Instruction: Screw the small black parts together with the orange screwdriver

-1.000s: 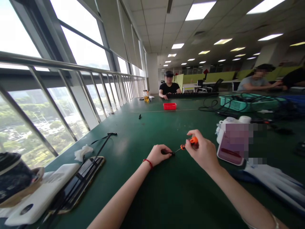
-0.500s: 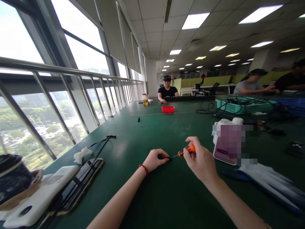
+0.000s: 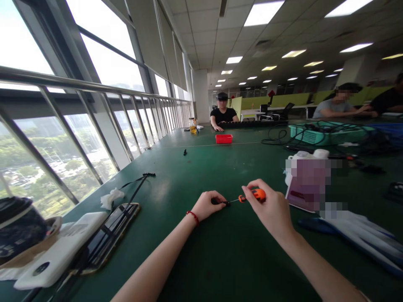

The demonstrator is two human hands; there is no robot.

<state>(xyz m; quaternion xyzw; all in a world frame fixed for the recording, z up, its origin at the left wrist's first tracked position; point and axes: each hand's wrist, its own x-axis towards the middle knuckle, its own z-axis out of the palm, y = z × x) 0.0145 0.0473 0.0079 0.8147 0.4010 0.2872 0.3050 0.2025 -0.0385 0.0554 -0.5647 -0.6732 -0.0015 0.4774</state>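
Observation:
My left hand (image 3: pixel 209 205), with a red bracelet at the wrist, pinches a small black part (image 3: pixel 226 203) just above the green table (image 3: pixel 176 176). My right hand (image 3: pixel 272 205) holds an orange and black screwdriver (image 3: pixel 258 194) by its handle, thumb and index finger around it. The thin metal shaft points left and its tip meets the right end of the black part. Most of that part is hidden under my left fingers.
A red tray (image 3: pixel 223 139) stands ahead, with a small black piece (image 3: pixel 185 152) left of it. Phone (image 3: pixel 116 235), white device (image 3: pixel 63 251) and cup (image 3: pixel 19 226) lie left; gloves (image 3: pixel 355 235), purple-white container (image 3: pixel 305 184) and teal basket (image 3: pixel 330 135) right. A person sits opposite.
My right thumb and fingers have shifted on the screwdriver handle, which shows more openly. The view has moved slightly; my left hand still grips the black part.

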